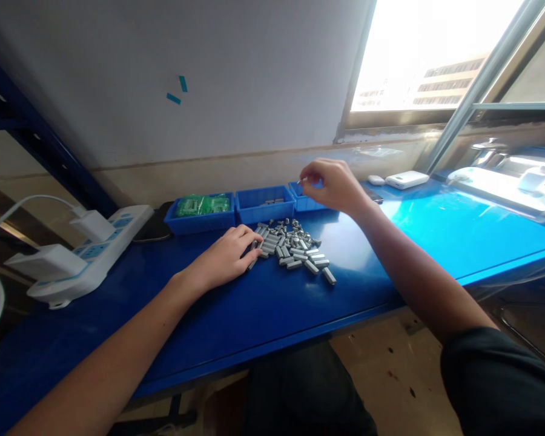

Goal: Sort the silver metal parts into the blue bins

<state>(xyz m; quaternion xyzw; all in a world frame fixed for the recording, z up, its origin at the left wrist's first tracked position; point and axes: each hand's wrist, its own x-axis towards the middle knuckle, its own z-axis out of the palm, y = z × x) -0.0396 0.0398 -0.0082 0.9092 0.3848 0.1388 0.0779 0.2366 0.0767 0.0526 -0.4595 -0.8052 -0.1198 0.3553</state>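
Note:
A heap of several small grey metal blocks [295, 248] lies on the blue table [263, 315]. My left hand [227, 254] rests palm down at the heap's left edge, its fingers curled onto a block there. My right hand [333, 184] is raised above the right-hand blue tray [302, 203], thumb and forefinger pinched on a tiny pale part [300, 180]. The middle blue tray [266, 204] holds a few grey pieces. The left blue tray [200, 213] holds green bagged parts [202, 204].
A white power strip [88, 254] with plugged-in chargers and cables lies at the left. A dark phone [154, 227] lies beside the left tray. White devices [406, 179] sit near the window at the right. The table's front edge runs close to my body.

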